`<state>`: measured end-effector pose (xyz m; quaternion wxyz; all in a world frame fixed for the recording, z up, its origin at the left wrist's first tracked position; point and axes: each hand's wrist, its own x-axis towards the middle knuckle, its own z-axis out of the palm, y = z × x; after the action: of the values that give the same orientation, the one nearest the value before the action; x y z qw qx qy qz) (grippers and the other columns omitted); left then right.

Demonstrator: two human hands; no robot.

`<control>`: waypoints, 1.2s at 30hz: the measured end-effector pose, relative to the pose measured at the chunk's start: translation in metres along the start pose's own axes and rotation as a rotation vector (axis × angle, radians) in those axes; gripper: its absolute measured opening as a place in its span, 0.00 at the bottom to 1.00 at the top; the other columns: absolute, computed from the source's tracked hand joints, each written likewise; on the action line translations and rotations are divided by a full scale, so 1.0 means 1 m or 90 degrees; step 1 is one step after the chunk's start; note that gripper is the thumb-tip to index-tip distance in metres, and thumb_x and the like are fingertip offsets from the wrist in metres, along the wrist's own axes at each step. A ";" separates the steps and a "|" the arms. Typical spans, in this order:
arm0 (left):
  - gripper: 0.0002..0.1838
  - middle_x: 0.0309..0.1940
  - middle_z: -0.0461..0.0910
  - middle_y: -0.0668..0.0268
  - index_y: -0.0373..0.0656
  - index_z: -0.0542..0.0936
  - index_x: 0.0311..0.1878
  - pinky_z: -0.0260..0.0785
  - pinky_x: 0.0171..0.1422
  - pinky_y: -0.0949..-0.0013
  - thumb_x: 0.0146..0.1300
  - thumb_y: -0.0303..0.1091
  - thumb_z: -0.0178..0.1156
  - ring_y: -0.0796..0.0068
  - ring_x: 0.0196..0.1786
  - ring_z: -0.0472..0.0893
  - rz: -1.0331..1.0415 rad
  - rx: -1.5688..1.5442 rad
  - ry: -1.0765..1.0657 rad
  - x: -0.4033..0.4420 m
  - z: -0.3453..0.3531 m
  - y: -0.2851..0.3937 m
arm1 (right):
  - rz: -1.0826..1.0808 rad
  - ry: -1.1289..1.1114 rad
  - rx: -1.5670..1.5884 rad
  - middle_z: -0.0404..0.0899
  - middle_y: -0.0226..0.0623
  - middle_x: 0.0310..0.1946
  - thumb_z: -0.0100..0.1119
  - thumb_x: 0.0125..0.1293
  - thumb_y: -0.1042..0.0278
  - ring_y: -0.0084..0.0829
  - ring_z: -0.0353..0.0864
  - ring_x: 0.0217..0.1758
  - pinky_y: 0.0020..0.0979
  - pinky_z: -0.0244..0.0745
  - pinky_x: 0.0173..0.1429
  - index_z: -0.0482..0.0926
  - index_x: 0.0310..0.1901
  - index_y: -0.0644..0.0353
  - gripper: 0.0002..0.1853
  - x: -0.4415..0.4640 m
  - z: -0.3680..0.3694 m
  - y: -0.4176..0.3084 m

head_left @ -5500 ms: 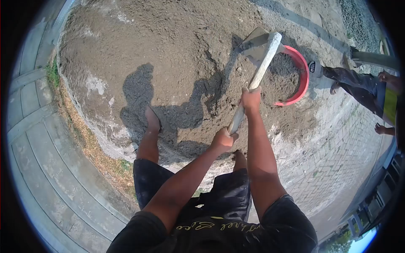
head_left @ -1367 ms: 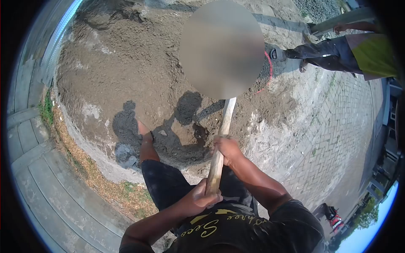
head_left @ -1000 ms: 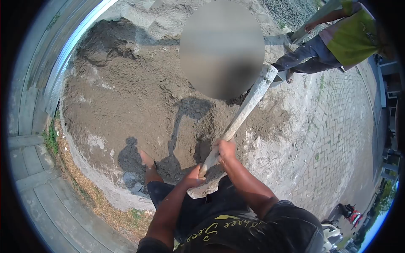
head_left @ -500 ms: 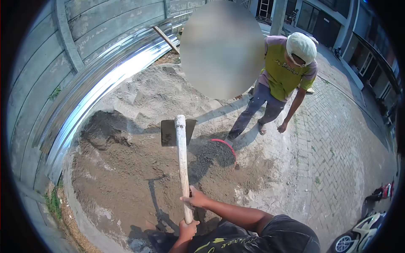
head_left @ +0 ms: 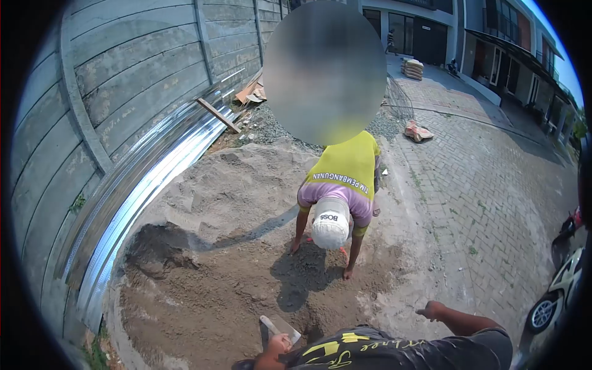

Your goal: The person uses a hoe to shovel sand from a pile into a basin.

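Note:
At the bottom of the view, my left hand (head_left: 280, 344) is closed on a hoe close to its head. The hoe's flat metal blade (head_left: 287, 330) shows just above the fingers; most of its handle is hidden. My right hand (head_left: 433, 311) is off the hoe, out to the right over the ground, one finger extended and the others curled, with nothing visible in it. In front of me a co-worker in a yellow-green shirt (head_left: 345, 161) and white cap bends low, both hands down at the sandy mix (head_left: 209, 302). Red bits of a container rim (head_left: 343, 250) show beside the cap.
Long shiny metal channels (head_left: 154, 191) lie along the concrete wall (head_left: 142, 74) on the left. Paving (head_left: 475, 185) runs along the right, with a parked motorbike (head_left: 555, 302) at the edge. Stacked sacks (head_left: 412, 69) and a torn bag (head_left: 418, 131) are farther back.
The hoe has come down from upright to low beside me. My right hand has let go of its handle and moved right. The co-worker has gone from standing to bending over the red-rimmed container.

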<state>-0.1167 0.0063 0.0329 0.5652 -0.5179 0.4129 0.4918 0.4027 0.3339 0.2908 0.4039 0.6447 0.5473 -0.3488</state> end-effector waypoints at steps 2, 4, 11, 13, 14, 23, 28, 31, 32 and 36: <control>0.07 0.25 0.70 0.69 0.46 0.68 0.37 0.69 0.25 0.71 0.64 0.26 0.57 0.74 0.23 0.72 0.120 0.068 -0.021 0.001 0.011 0.010 | 0.006 -0.112 0.237 0.77 0.49 0.59 0.53 0.66 0.34 0.41 0.81 0.57 0.40 0.78 0.56 0.71 0.65 0.63 0.39 -0.069 0.039 -0.009; 0.06 0.27 0.71 0.67 0.45 0.69 0.39 0.70 0.26 0.72 0.64 0.25 0.57 0.73 0.26 0.73 0.085 0.027 -0.073 -0.012 0.018 0.031 | -0.046 -0.178 0.329 0.77 0.49 0.60 0.53 0.66 0.33 0.41 0.81 0.57 0.40 0.77 0.56 0.71 0.65 0.63 0.40 -0.096 0.070 -0.029; 0.18 0.46 0.70 0.51 0.33 0.66 0.58 0.74 0.30 0.73 0.67 0.28 0.54 0.68 0.31 0.75 0.041 0.004 -0.042 -0.062 0.015 0.108 | -0.178 -0.202 0.263 0.77 0.48 0.60 0.53 0.65 0.32 0.40 0.80 0.58 0.39 0.76 0.58 0.72 0.64 0.63 0.40 -0.114 0.107 -0.081; 0.19 0.47 0.69 0.50 0.32 0.65 0.59 0.74 0.30 0.73 0.68 0.28 0.54 0.68 0.31 0.75 -0.008 -0.013 -0.019 -0.071 -0.004 0.112 | -0.182 -0.197 0.248 0.77 0.48 0.60 0.53 0.65 0.31 0.39 0.80 0.58 0.39 0.75 0.59 0.73 0.64 0.62 0.41 -0.112 0.105 -0.084; 0.21 0.49 0.69 0.49 0.31 0.64 0.60 0.74 0.30 0.74 0.68 0.29 0.53 0.69 0.30 0.75 -0.059 -0.029 0.000 -0.070 -0.012 0.112 | -0.180 -0.197 0.244 0.77 0.48 0.60 0.53 0.65 0.31 0.39 0.80 0.58 0.39 0.75 0.59 0.73 0.64 0.62 0.41 -0.112 0.106 -0.084; 0.18 0.42 0.74 0.52 0.31 0.65 0.57 0.73 0.28 0.76 0.66 0.27 0.53 0.70 0.29 0.75 0.005 -0.025 -0.107 -0.042 -0.060 0.086 | -0.176 -0.182 0.251 0.77 0.47 0.60 0.53 0.63 0.29 0.38 0.78 0.59 0.38 0.73 0.61 0.74 0.63 0.62 0.42 -0.111 0.093 -0.064; 0.16 0.38 0.75 0.54 0.32 0.67 0.55 0.75 0.30 0.74 0.65 0.26 0.54 0.67 0.31 0.77 -0.011 0.018 -0.078 -0.044 -0.059 0.091 | -0.172 -0.174 0.256 0.77 0.46 0.61 0.54 0.63 0.28 0.37 0.78 0.59 0.38 0.72 0.62 0.75 0.63 0.62 0.42 -0.110 0.082 -0.054; 0.16 0.38 0.76 0.54 0.33 0.68 0.54 0.77 0.31 0.71 0.65 0.26 0.55 0.64 0.32 0.78 0.006 0.024 -0.054 -0.035 -0.048 0.084 | -0.164 -0.170 0.258 0.77 0.46 0.61 0.54 0.62 0.27 0.36 0.77 0.60 0.37 0.71 0.63 0.75 0.63 0.61 0.43 -0.110 0.072 -0.048; 0.15 0.38 0.76 0.53 0.33 0.68 0.54 0.78 0.32 0.70 0.65 0.25 0.55 0.63 0.33 0.79 0.028 0.016 -0.031 -0.032 -0.045 0.081 | -0.160 -0.167 0.255 0.77 0.46 0.61 0.54 0.62 0.27 0.36 0.77 0.60 0.37 0.71 0.63 0.75 0.62 0.61 0.43 -0.109 0.068 -0.044; 0.16 0.40 0.77 0.52 0.34 0.68 0.54 0.80 0.33 0.68 0.64 0.25 0.56 0.59 0.36 0.82 0.089 0.006 0.048 -0.027 -0.034 0.072 | -0.152 -0.168 0.256 0.77 0.45 0.61 0.54 0.62 0.26 0.35 0.77 0.60 0.37 0.70 0.64 0.76 0.62 0.61 0.43 -0.107 0.058 -0.042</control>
<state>-0.1910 -0.0326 0.0426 0.5159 -0.5035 0.4714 0.5081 0.3437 0.2395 0.3557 0.2916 0.5917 0.4821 -0.5765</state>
